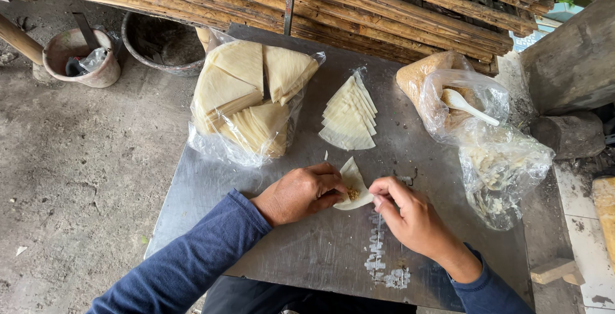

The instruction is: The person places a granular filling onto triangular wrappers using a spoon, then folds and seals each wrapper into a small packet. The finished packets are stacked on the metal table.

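Head view: left hand (300,192) pinches the filled wrapper (354,186) on the bench (307,250); right hand (403,214), fingers narrowed and empty, sits just right of it.

Operator body: two bare hands, long blue sleeves.

The left hand (301,192) and right hand (407,214) carry no gloves, rings, watch or bands that can be seen. Both forearms are covered by long sleeves of plain dark-blue knit fabric. The left sleeve (186,259) ends in a snug cuff at the wrist and shows soft lengthwise folds along the forearm. The right sleeve (490,288) has the same colour and fabric, with its cuff just past the wrist and only a short length in view. A dark garment (256,298) covers the lap at the lower frame edge; its detail cannot be made out.
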